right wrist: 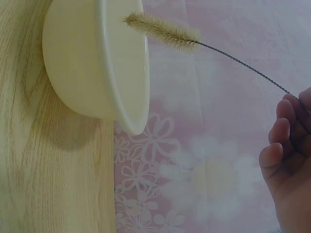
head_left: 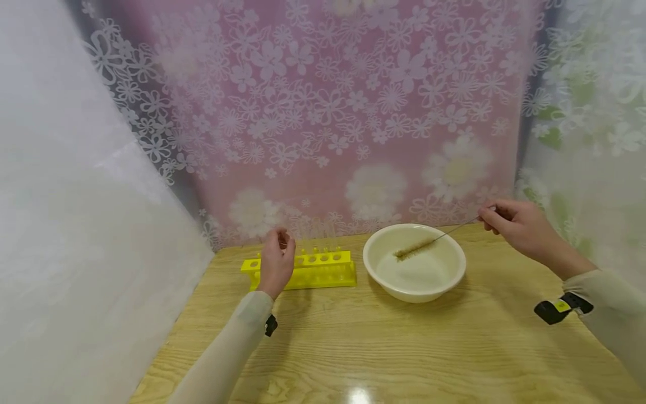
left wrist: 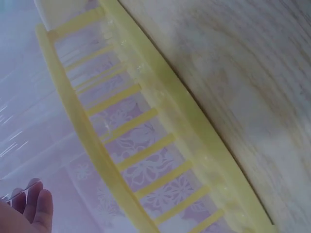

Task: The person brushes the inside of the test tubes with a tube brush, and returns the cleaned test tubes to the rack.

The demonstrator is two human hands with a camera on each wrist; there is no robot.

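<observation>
My left hand (head_left: 275, 266) is over the left part of a yellow test tube rack (head_left: 323, 279), with its thumb and fingers together. In the left wrist view its fingers (left wrist: 33, 200) pinch the top of a clear glass test tube, whose outline is faint. Several other clear test tubes (head_left: 329, 231) stand upright in the rack. Held out at the right, my right hand (head_left: 520, 229) pinches the twisted wire handle of a test tube brush (head_left: 416, 248). Its tan bristles hang tilted over a cream bowl (head_left: 414, 294), also seen in the right wrist view, where the brush tip reaches past the rim.
Both rack and bowl stand near the back of a wooden table (head_left: 328, 348), the bowl to the right of the rack. A pink flowered curtain (head_left: 343, 140) hangs right behind them. A white sheet (head_left: 75, 235) borders the left side and another flowered curtain (head_left: 595, 168) the right.
</observation>
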